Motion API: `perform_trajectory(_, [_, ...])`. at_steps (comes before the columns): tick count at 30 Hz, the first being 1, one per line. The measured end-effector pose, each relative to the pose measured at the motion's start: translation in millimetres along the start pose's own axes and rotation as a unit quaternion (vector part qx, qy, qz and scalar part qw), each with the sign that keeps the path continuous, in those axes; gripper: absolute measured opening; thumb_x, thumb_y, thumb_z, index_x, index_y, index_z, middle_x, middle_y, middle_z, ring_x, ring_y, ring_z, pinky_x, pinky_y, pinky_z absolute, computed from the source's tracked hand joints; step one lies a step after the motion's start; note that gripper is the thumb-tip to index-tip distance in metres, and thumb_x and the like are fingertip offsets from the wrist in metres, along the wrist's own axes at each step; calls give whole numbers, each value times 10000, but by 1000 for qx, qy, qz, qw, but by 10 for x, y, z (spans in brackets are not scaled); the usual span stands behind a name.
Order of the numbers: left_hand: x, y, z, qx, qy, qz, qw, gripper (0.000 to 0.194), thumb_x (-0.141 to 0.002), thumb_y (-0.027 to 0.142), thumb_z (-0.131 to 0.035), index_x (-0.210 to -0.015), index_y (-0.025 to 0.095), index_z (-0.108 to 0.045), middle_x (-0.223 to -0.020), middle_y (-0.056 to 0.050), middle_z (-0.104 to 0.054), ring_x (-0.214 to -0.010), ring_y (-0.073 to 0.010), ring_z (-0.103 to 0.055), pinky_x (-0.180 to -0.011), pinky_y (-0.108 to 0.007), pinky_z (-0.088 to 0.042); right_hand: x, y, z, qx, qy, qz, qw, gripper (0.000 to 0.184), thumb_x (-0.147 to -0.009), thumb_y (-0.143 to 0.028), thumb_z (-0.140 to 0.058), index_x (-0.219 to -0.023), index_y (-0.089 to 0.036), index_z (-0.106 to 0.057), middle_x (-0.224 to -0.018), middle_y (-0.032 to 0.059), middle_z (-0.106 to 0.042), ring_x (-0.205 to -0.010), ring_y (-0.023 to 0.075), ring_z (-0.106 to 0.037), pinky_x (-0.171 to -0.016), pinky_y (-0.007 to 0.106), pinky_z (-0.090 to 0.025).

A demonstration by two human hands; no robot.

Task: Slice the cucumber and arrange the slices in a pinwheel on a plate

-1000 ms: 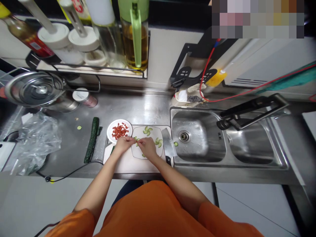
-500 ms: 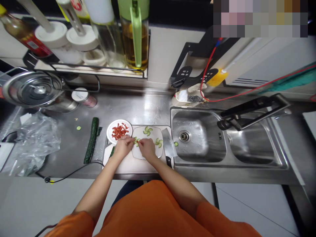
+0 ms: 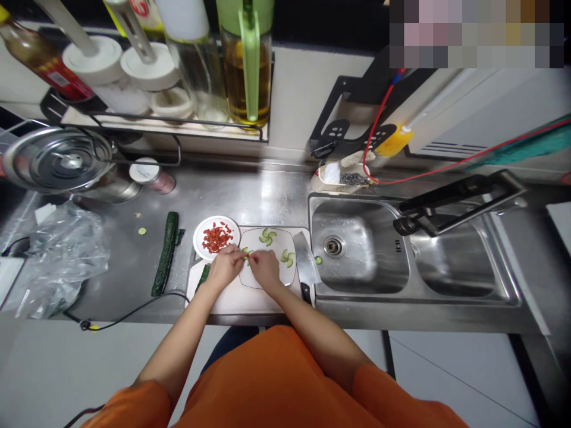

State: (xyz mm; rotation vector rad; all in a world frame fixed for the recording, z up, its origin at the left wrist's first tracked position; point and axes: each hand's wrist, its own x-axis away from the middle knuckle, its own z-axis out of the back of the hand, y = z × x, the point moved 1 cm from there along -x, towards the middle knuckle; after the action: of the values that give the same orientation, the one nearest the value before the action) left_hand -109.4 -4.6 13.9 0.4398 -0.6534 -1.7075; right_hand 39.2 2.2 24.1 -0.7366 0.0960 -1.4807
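Observation:
Both hands meet over a white squarish plate (image 3: 284, 277) on a cutting board (image 3: 250, 303). My left hand (image 3: 226, 266) is closed in a pinch at the plate's left side. Opposite it, my right hand (image 3: 265, 268) is pinched too, its fingertips close to the left ones. Whatever they hold is too small to make out. Cucumber slices (image 3: 247, 260) lie at the fingertips. Other slices form pinwheels at the plate's far side (image 3: 267, 237) and right side (image 3: 287, 257). Red berries, seemingly goji (image 3: 217, 236), fill a small white dish (image 3: 196, 242) beside my left hand.
A cleaver (image 3: 306, 261) lies on the board's right edge, by the double sink (image 3: 361, 285). Left of the board are a cucumber (image 3: 166, 255), a black cable (image 3: 134, 313) and a plastic bag (image 3: 66, 255). Behind stand a lidded pot (image 3: 66, 160) and a bottle rack (image 3: 178, 132).
Both hands stay pinched at the same spot on the plate, with only slight finger shifts. The left hand has turned a little. The camera view has drifted slightly.

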Motion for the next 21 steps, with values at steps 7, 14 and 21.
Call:
perform_trajectory(7, [5,-13,-2,20,11,-8,1000,256,-768,127,-520,-924,212,-704,-862,-37,-609,-804,-138,-562,-733,-256,-471,-9,17,37,-5,-19,-11,1000,178,-833,-299,-516,-809,-242,-683,-838,13,-681,-864,204,-485,-616,265,-273])
perform_trajectory(14, [-1,-2,-4,21,12,-6,1000,231,-780,155,-528,-916,205,-707,-848,-39,-606,-792,-138,-563,-713,-252,-465,-7,27,47,-11,-25,-14,1000,176,-831,-297,-519,-839,-229,-681,-864,26,-671,-886,201,-479,-629,263,-277])
perform_trajectory(21, [-17,-15,-4,29,15,-7,999,226,-759,130,-528,-878,205,-705,-837,-33,-602,-794,-135,-564,-724,-253,-467,1,-22,82,33,-23,0,999,240,-891,-332,-448,-844,-215,-653,-880,36,-657,-899,199,-474,-625,275,-261])
